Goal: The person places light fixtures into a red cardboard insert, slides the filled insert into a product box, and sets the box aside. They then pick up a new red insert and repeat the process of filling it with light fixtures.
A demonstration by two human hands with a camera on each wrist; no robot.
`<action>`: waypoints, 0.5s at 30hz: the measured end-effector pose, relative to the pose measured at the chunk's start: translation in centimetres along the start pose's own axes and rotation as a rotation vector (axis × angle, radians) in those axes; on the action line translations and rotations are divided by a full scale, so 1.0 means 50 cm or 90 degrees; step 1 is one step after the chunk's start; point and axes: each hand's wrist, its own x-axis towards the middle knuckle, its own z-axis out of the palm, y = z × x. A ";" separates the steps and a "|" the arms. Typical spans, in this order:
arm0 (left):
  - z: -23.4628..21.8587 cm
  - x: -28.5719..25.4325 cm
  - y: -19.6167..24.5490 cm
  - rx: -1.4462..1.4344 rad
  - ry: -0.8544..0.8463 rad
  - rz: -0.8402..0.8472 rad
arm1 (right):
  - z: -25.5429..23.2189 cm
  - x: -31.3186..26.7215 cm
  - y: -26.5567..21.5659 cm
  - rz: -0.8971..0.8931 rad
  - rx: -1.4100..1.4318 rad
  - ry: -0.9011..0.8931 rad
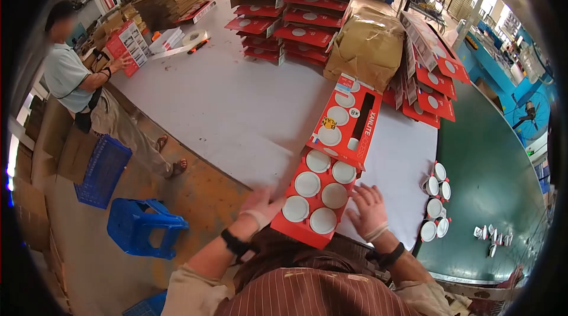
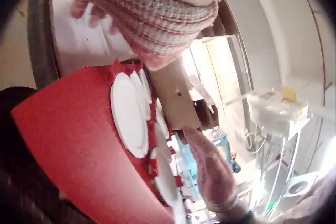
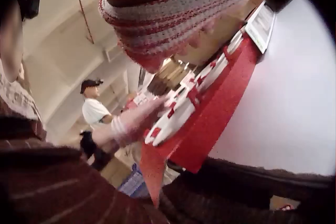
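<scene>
Workshop clutter rings a wide pale surface [image 1: 236,109]: stacks of red trays at the far end, a crumpled brown paper package [image 1: 367,47] beside them, and a dark green belt [image 1: 491,186] along the right.

At the near edge lies a red card tray [image 1: 316,198] with six round white discs set in its holes, two by three. Touching its far end is a second red box [image 1: 346,121], printed with lettering, showing about four more white discs and a long dark slot.

The left hand [image 1: 260,203] lies with fingers spread and fairly straight against the tray's left edge. The right hand [image 1: 368,208] rests open, fingers fanned, on the surface just beside the tray's right edge; the right wrist view shows the tray's side [image 3: 210,113] close under it. Neither hand pinches anything.

On the green belt near the right hand sit six small white lamp cups [image 1: 436,203] in a loose double column, with a scatter of tiny white pieces [image 1: 491,236] further right.

One other person [image 1: 77,85] stands at the left, handling a red box. Two blue items stand on the floor: a stool [image 1: 145,224] and a crate [image 1: 100,171].
</scene>
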 end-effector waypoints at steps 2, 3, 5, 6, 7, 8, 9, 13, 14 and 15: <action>-0.001 -0.046 -0.026 -0.167 -0.296 -0.306 | -0.002 -0.023 0.038 0.143 0.082 0.052; 0.009 -0.063 -0.023 -0.233 -0.355 -0.340 | -0.002 -0.027 0.052 0.142 0.081 0.054; 0.036 -0.088 -0.025 -0.298 -0.409 -0.372 | 0.004 -0.024 0.077 0.239 0.141 0.077; 0.050 -0.091 -0.022 -0.486 -0.317 -0.416 | -0.003 -0.008 0.082 0.241 0.135 0.089; 0.058 -0.086 -0.021 -0.672 -0.219 -0.452 | -0.010 0.008 0.083 0.239 0.135 0.095; 0.060 -0.080 -0.024 -0.789 -0.190 -0.528 | -0.019 0.026 0.080 0.221 0.107 0.127; 0.063 -0.073 -0.026 -0.787 -0.194 -0.522 | -0.034 0.047 0.073 0.205 0.076 0.159; 0.062 -0.051 -0.020 -0.812 -0.173 -0.519 | -0.030 0.129 0.096 0.150 0.002 0.088; 0.056 -0.045 -0.005 -0.787 -0.152 -0.539 | -0.006 0.143 0.129 0.142 0.002 0.017; 0.052 -0.031 -0.003 -0.784 -0.153 -0.531 | -0.003 0.162 0.144 0.188 -0.001 -0.137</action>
